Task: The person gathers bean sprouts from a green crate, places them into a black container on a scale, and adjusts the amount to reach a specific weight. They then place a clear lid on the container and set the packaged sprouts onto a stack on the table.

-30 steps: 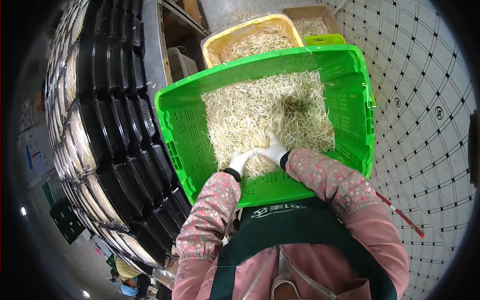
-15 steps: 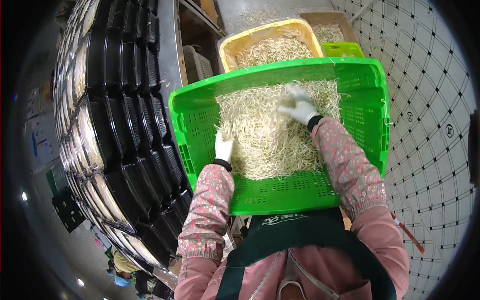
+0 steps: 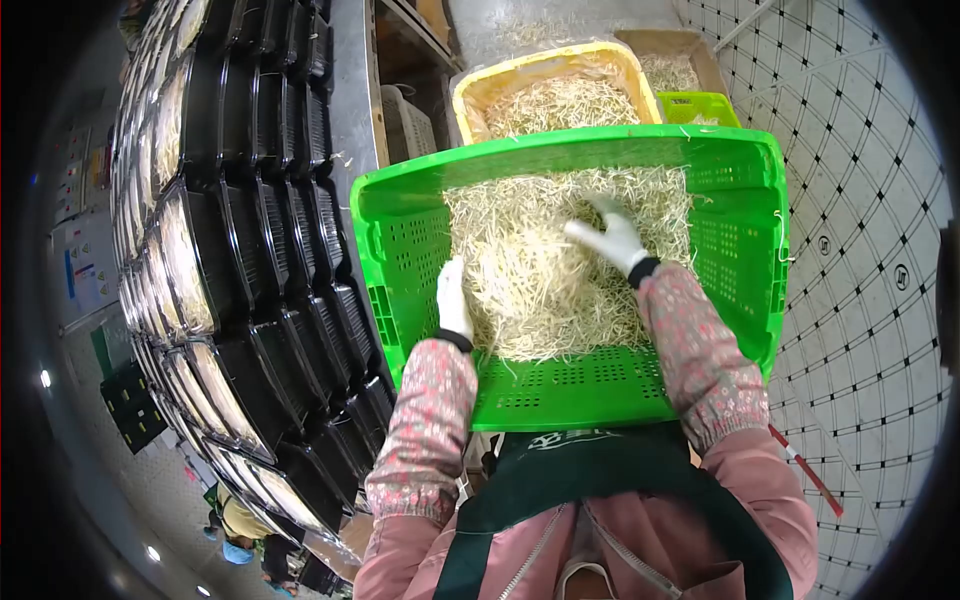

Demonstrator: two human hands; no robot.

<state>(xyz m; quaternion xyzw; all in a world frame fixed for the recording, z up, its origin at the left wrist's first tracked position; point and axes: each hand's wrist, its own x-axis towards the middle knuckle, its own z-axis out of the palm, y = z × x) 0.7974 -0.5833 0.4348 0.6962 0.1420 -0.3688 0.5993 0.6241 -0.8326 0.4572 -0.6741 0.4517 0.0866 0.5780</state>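
Observation:
Pale sprouts (image 3: pixel 530 270) fill much of a large green crate (image 3: pixel 560 395) in front of me. My left hand (image 3: pixel 453 298), in a white glove, rests at the left edge of the sprouts, its fingers partly sunk beside them. My right hand (image 3: pixel 612 238), also gloved in white, is over the right-centre of the sprouts with thumb and fingers spread and nothing between them; its fingertips are blurred. Between the hands the sprouts are heaped up and blurred by motion.
Stacks of black trays (image 3: pixel 270 230) stand at the left. Beyond the crate are a yellow tub (image 3: pixel 555 60) of sprouts, a cardboard box (image 3: pixel 700 55) and a lime-green bin (image 3: pixel 715 101). A person (image 3: pixel 240 525) is visible at the lower left.
The whole view has shifted slightly, with the crate now a little further right. The sprouts in the middle have been stirred, and my right hand's thumb and fingers are now spread wider.

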